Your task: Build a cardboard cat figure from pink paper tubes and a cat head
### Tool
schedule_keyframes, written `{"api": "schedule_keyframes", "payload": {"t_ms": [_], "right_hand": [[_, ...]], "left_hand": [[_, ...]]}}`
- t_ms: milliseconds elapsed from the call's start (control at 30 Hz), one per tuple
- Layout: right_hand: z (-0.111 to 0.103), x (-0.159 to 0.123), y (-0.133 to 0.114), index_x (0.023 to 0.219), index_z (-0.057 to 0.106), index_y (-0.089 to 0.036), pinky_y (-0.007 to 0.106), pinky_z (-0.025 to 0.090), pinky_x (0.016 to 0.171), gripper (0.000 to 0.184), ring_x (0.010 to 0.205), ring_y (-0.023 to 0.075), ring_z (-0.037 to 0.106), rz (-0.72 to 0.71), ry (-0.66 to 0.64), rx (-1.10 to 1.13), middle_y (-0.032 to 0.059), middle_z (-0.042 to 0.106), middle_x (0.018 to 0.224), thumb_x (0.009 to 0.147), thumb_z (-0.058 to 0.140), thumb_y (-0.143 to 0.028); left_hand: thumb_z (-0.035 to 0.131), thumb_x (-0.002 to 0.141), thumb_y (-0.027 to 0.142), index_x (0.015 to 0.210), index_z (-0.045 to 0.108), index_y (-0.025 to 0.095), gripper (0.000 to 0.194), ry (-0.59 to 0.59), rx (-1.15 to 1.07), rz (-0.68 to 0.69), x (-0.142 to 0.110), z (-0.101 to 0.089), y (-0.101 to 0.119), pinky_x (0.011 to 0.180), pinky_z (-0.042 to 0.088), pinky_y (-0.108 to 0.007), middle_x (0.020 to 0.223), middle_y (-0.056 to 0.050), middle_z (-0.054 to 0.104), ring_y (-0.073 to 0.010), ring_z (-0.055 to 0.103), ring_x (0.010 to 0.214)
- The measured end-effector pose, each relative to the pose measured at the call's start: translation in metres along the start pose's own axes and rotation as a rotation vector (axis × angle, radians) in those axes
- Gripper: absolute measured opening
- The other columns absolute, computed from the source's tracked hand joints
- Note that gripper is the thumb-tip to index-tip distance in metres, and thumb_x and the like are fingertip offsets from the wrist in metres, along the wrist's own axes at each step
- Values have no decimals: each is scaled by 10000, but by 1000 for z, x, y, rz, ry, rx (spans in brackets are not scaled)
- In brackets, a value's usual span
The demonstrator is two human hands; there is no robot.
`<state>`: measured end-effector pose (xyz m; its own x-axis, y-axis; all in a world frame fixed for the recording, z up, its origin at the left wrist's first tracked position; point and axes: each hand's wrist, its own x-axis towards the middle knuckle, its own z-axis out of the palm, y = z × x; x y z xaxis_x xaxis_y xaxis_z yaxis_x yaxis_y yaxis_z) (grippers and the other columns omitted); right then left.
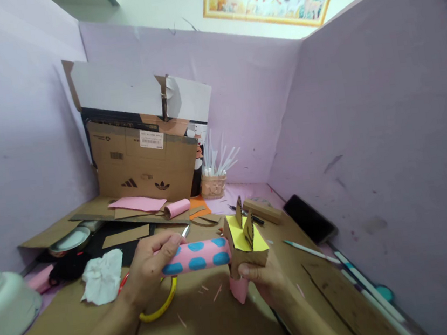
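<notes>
My left hand is closed around the left end of a pink paper tube painted with blue spots. The tube lies level, and its right end meets the side of a small cardboard box. That box has a yellow top with two pointed cardboard pieces standing on it. Gripping the box from below and the right is my right hand, its thumb on the front. A pink piece hangs beneath the box. Scissors with yellow and red handles lie under my left hand, partly hidden.
Behind stands a large cardboard box, beside a basket of white sticks. A pink roll, crumpled tissue and a white pot are on the left. A phone and a brush lie right. Purple walls enclose the table.
</notes>
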<state>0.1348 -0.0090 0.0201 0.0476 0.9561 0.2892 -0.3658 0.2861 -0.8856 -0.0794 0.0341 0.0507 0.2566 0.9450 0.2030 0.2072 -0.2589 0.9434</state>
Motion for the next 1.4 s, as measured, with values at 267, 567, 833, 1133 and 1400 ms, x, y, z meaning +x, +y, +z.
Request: {"api": "schedule_keyframes", "payload": {"t_ms": [267, 567, 833, 1133, 1400], "right_hand": [[-1, -2, 4, 984, 588, -239, 312, 429, 593, 585, 696, 216, 559, 29, 17, 48, 17, 630, 804, 450, 819, -297], [0, -2, 0, 742, 641, -217, 320, 451, 607, 363, 671, 200, 548, 11, -19, 6, 20, 630, 784, 467, 830, -358], [-1, -2, 3, 885, 636, -210, 323, 432, 620, 487, 702, 219, 552, 38, -9, 2, 35, 637, 803, 463, 824, -363], [1, -1, -5, 966, 593, -255, 322, 412, 538, 561, 592, 205, 533, -13, -24, -50, 6, 615, 709, 468, 823, -370], [0, -2, -1, 1028, 562, -254, 310, 415, 569, 649, 680, 216, 555, 36, 9, 27, 12, 626, 795, 437, 829, -301]], "left_hand": [[482, 771, 536, 687, 643, 151, 426, 8, 32, 13, 0, 1, 3, 436, 302, -231, 588, -7, 523, -134, 426, 530], [492, 768, 516, 685, 649, 150, 407, 14, 25, 25, 0, 0, 1, 434, 307, -230, 580, -7, 525, -136, 432, 528], [490, 769, 526, 694, 646, 150, 413, 2, 19, 20, 0, 0, 1, 441, 303, -228, 581, -3, 512, -134, 425, 535], [495, 765, 542, 697, 646, 156, 420, 3, 24, 14, 0, -1, 3, 418, 299, -221, 588, -6, 516, -130, 423, 522], [487, 767, 551, 696, 648, 154, 435, 0, 33, 10, 0, -1, 3, 425, 309, -225, 590, -8, 522, -134, 430, 523]]}}
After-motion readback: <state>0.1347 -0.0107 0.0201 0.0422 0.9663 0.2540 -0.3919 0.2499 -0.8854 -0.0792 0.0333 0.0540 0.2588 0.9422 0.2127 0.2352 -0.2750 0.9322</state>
